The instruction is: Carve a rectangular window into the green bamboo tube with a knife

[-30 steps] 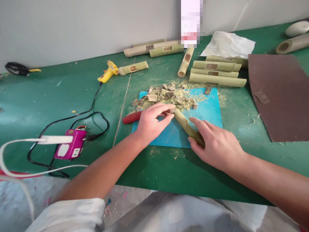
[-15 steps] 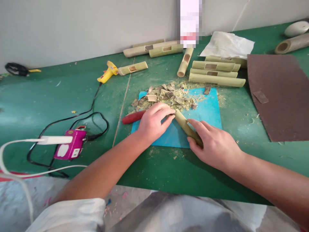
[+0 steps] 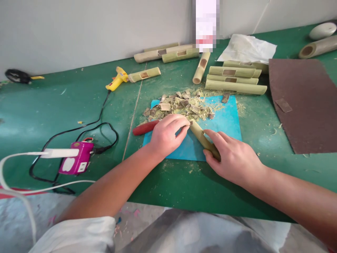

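Observation:
A green bamboo tube (image 3: 199, 134) lies slanted over the blue mat (image 3: 229, 121), held near its lower end by my right hand (image 3: 233, 154), thumb on the near side and fingers on the far side. My left hand (image 3: 170, 133) is at the tube's upper end, thumb and fingertips pinched on something small and dark that I cannot make out. Beside my left wrist, a red-handled tool (image 3: 144, 128) lies partly hidden. Bamboo shavings and chips (image 3: 181, 104) are heaped on the mat just beyond my left hand.
Cut bamboo tubes (image 3: 236, 86) lie behind the mat, near white paper (image 3: 246, 48). A brown sheet (image 3: 305, 105) is at right. At left are a yellow glue gun (image 3: 117, 79), a purple power adapter (image 3: 77, 158) with cords, and a black tape measure (image 3: 18, 76).
My left fingertips have moved slightly down at the tube's upper end, and a small dark piece shows there. My right hand keeps its hold on the tube.

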Available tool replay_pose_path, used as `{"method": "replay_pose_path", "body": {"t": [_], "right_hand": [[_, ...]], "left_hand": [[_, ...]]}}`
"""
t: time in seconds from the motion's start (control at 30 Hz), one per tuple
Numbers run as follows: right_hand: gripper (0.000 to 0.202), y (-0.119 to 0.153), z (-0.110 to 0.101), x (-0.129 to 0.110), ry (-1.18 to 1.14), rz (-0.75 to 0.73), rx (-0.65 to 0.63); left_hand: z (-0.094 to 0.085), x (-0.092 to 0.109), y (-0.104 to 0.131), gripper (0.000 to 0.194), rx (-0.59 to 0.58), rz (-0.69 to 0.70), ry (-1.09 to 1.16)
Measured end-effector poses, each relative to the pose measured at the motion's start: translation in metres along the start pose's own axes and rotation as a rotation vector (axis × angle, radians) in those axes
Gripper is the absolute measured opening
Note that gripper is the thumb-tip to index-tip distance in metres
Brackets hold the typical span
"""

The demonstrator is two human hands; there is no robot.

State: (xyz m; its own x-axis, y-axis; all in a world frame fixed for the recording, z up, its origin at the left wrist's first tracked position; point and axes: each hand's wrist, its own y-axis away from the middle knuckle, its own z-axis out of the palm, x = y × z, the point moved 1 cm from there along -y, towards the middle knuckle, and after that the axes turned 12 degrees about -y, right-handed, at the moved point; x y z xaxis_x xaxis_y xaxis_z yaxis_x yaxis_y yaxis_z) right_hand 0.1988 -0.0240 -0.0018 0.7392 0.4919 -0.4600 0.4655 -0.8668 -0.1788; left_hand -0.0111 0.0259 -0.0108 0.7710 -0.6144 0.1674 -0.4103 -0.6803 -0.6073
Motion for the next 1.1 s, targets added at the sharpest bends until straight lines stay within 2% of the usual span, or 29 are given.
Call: {"method": "replay_pose_path", "body": {"t": [0.2, 0.3, 0.53, 0.73, 0.83, 0.93, 1.03, 1.1], "right_hand": [[0.026, 0.001, -0.001, -0.001, 0.051, 0.024, 0.012], [0.025, 0.001, -0.001, 0.001, 0.093, 0.016, 0.013], [0.03, 0.001, -0.004, 0.007, 0.205, -0.048, 0.059], [0.026, -0.003, -0.01, 0.015, 0.227, -0.134, 0.052], [0.024, -0.006, -0.011, 0.019, 0.24, -0.114, 0.068], [0.025, -0.008, -0.011, 0.021, 0.238, -0.09, 0.074], [0.031, -0.01, -0.01, 0.021, 0.234, -0.091, 0.071], [0.034, -0.011, -0.009, 0.021, 0.22, -0.092, 0.062]], "left_hand": [[-0.001, 0.001, 0.001, 0.012, -0.018, 0.001, -0.07], [0.0, 0.0, 0.002, 0.01, -0.029, 0.007, -0.11], [0.0, -0.001, 0.002, 0.01, -0.031, -0.02, 0.058], [-0.003, -0.003, 0.0, 0.002, -0.064, -0.248, 0.181], [-0.003, -0.004, 0.0, 0.013, -0.109, -0.358, 0.258], [-0.004, -0.003, 0.0, 0.022, -0.134, -0.38, 0.292], [-0.004, -0.004, 0.0, 0.011, -0.149, -0.393, 0.309], [-0.003, -0.005, 0.001, 0.009, -0.166, -0.467, 0.363]]}}
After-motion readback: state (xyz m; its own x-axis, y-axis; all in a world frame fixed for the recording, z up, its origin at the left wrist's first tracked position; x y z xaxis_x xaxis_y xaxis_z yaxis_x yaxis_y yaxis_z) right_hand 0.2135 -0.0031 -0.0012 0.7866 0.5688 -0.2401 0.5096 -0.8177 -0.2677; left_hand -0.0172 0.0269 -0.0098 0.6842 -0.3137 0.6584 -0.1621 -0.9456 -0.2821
